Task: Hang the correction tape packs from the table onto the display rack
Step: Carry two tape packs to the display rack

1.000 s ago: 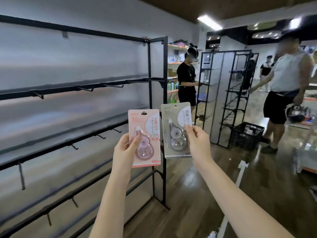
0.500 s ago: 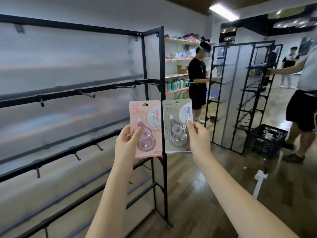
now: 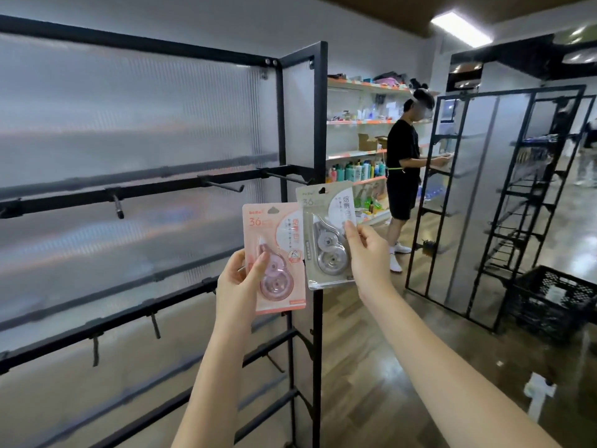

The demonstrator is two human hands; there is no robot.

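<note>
Both packs are off the table and up at the rack [image 3: 318, 124], so this looks like the hanging step itself, with nothing on a hook yet. The left hand [image 3: 237, 282] pinches the pink pack [image 3: 274, 257] at its lower left edge, thumb across the front and fingers behind. The right hand [image 3: 365, 250] pinches the grey pack [image 3: 326, 234] by its right edge, thumb on the front. Both packs stand upright, side by side; the grey one sits a little higher, its inner edge just behind the pink one's.

The grey pack's punched hole is near the tip of the end hook [image 3: 286, 177] on the upper bar; another hook [image 3: 223, 185] is free just left of it. I'd say the next move calls for lining a hole up with a hook tip and sliding the card on.

Both arms reach forward and up, elbows loosely bent.
</note>
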